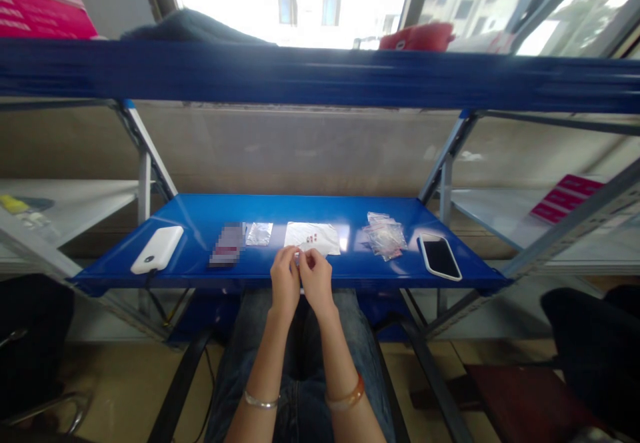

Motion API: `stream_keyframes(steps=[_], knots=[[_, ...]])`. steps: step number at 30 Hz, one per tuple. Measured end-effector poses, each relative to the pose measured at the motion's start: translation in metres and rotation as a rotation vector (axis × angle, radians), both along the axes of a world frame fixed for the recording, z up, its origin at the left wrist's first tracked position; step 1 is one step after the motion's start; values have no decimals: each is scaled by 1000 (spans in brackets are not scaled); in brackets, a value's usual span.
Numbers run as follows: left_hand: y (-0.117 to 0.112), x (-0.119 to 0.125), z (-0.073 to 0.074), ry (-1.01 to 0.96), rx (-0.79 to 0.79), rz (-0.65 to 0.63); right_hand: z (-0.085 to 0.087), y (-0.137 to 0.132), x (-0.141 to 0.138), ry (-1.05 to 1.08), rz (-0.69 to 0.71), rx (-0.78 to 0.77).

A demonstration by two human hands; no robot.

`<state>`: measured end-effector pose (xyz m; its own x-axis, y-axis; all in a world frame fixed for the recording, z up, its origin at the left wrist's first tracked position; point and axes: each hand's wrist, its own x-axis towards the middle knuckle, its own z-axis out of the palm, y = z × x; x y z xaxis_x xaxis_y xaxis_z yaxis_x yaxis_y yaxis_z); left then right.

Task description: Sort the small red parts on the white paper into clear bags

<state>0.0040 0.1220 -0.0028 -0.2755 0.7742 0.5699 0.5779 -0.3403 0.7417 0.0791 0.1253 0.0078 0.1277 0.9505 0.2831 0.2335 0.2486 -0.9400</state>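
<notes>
Both my hands sit at the front edge of a blue metal shelf point(280, 209). My left hand point(285, 281) and my right hand point(317, 281) pinch a tiny pale piece point(299, 257) between their fingertips, and it is mostly hidden by them. Just beyond lies a white paper sheet point(320, 233) with several small red items point(311, 237) on it. To its left is a flat clear plastic bag point(259, 233), then a pixel-blurred packet point(227, 245). On the right, a crumpled clear bag of small parts point(385, 235) lies beside a black-screened smartphone point(440, 257).
A white power bank point(157, 249) with a dark cable lies at the shelf's left end. Grey metal uprights point(144, 186) flank the shelf, and a blue beam point(320, 73) crosses overhead. My jeans-covered lap lies below, between black chair arms point(180, 389).
</notes>
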Motion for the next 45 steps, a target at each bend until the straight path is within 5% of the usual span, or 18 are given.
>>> stream_keyframes(steps=[9,16,26,34,45], knots=[[3,-1,-1,42,-47,-18,0,4,6,108,23,-82],[2,1,5,114,-77,-23,4,9,7,796,177,-535],[-3,1,15,374,-75,-116,-3,16,19,1371,477,-688],[-5,5,14,405,-94,20,-10,15,5,1358,625,-596],[0,-1,14,417,-156,33,-12,18,5,1496,560,-714]])
